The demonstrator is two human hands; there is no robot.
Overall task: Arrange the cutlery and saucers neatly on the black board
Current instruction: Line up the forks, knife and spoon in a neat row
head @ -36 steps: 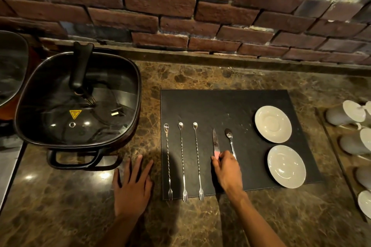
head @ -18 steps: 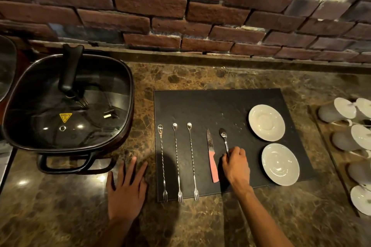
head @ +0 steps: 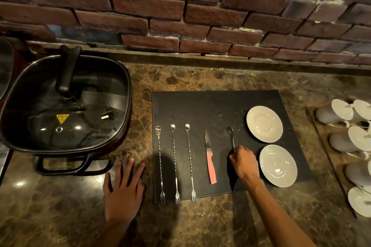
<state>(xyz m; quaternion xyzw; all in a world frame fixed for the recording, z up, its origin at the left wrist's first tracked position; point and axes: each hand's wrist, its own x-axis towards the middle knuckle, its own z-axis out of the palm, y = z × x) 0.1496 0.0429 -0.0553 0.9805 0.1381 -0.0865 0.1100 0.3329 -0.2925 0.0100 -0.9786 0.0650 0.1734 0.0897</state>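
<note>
A black board lies on the marble counter. Three long twisted bar spoons with fork ends lie side by side on its left part. To their right lies a knife with a pink handle, blade pointing away. My right hand grips the handle of a small teaspoon, whose bowl points away, between the knife and the saucers. Two white saucers, one farther and one nearer, sit on the board's right side. My left hand rests flat on the counter left of the board, fingers spread.
A black square electric pan with a glass lid stands at the left, close to the board. Several white cups lie on a wooden tray at the right. A brick wall runs behind the counter.
My right hand let go of the pink-handled knife, took the teaspoon's handle and shifted the spoon to the right, away from the knife. My left hand stayed flat on the counter.
</note>
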